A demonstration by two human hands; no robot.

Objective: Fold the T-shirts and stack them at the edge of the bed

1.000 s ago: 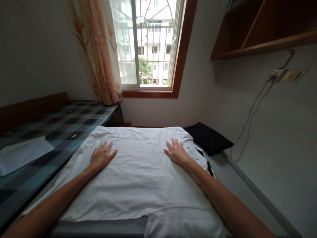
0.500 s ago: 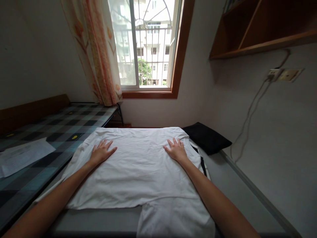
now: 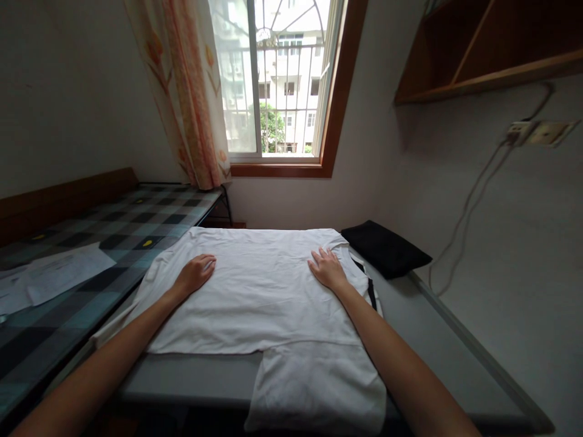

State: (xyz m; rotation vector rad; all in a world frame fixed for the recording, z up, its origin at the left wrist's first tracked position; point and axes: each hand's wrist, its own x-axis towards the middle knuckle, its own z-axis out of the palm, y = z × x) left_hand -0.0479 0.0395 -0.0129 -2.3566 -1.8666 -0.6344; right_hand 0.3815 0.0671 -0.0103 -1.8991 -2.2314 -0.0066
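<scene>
with the shirt's middle as the clock's hub, the white shirt (image 3: 264, 303) lay spread on the grey table (image 3: 200, 379), its sleeve (image 3: 319, 385) at five o'clock drooping over the near edge. the left grip (image 3: 198, 272) rested on the cloth between nine and ten o'clock, fingers drawn close together and slightly bent; whether it pinched any fabric, i could not tell. the right grip (image 3: 328, 266) lay between two and three o'clock, palm down, fingers loosely spread, touching the shirt's surface and holding nothing up. a black strip (image 3: 372, 294) showed along the shirt's edge at three o'clock. farther out, past the right grip, a flat black cushion-like item (image 3: 389, 250) sat near the wall. at nine o'clock, papers (image 3: 68, 273) lay on the checked bed (image 3: 168, 209).
</scene>
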